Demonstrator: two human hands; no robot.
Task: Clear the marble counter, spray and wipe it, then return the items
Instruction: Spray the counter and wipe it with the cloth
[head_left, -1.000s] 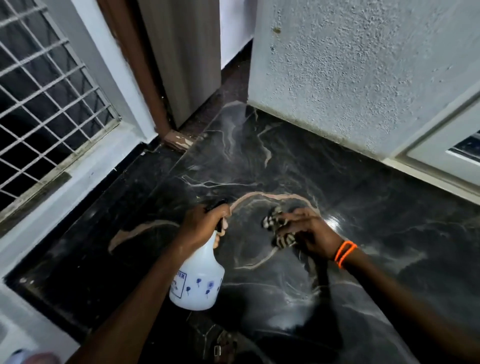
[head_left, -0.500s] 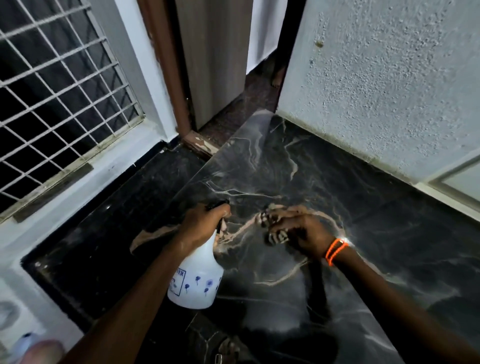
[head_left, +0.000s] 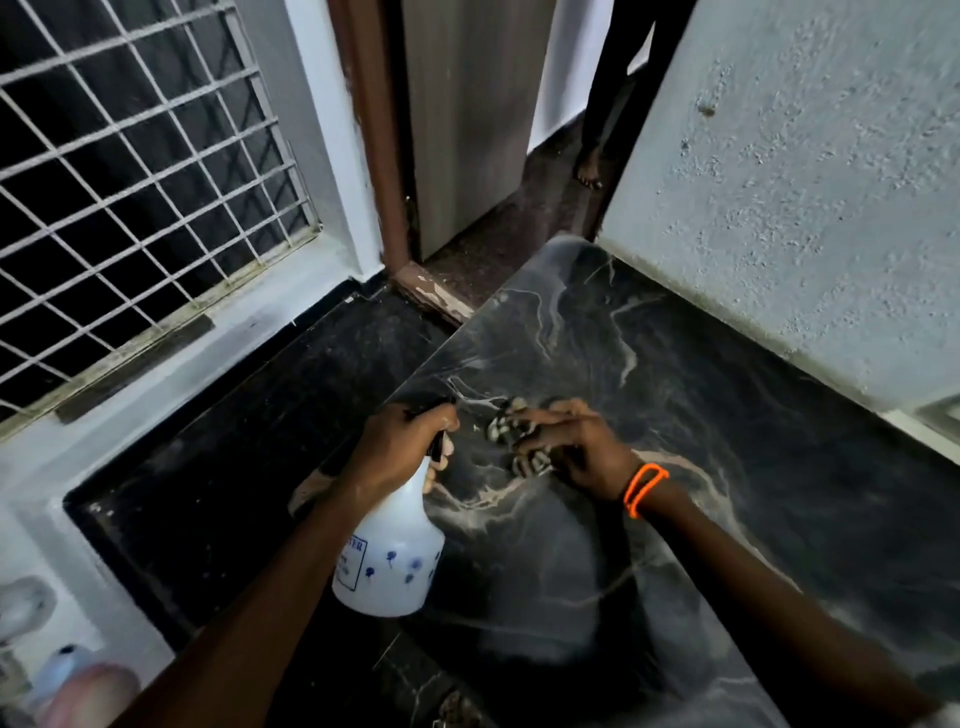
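Head view, left hand grip wrapping translucent plastic spray bottle, right hand clutching striped cloth, veined glossy marble counter

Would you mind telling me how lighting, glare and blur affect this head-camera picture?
Head view: dim overall; the marble counter shows soft sheen; window grille bars bow from wide-angle distortion; the striped cloth under the right hand is blurred.

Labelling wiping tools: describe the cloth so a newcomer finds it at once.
Start at the dark marble counter below the rough white wall. Near its left edge two hands meet; the right hand, with an orange band at the wrist, presses the cloth flat. It is the only striped black-and-white thing, beside the white spray bottle.
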